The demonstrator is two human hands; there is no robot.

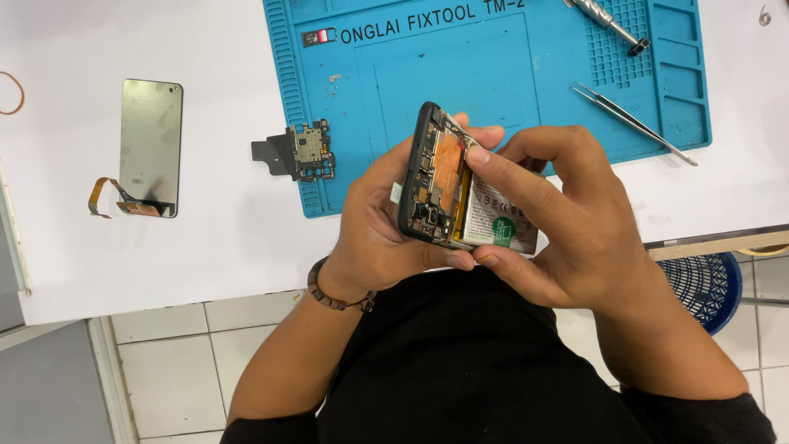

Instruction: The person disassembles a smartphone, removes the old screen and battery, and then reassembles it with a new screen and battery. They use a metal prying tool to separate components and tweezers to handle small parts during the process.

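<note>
**Two hands hold an open phone**

The left hand (374,222) grips an opened phone (444,185) from behind, with its fingers wrapped around the dark frame. The phone is tilted up on its edge, above the near side of the white surface (205,255) and in front of the person's black shirt. Its back cover is off, so the small parts and an orange patch inside show. The right hand (567,230) grips the other side of the phone. Its thumb and first finger pinch the silver battery (497,218), which sits in the frame.

A blue work mat (509,74) lies on the surface behind the hands. A small circuit board (308,152) rests at the mat's left edge, partly on it. Thin metal tweezers (633,123) lie on the right part of the mat, and a screwdriver (604,20) lies near its top. Well to the left, a phone screen (150,146) lies flat on the surface with an orange ribbon cable (103,197) at its lower end. A blue basket (703,284) stands on the tiled floor to the right.
</note>
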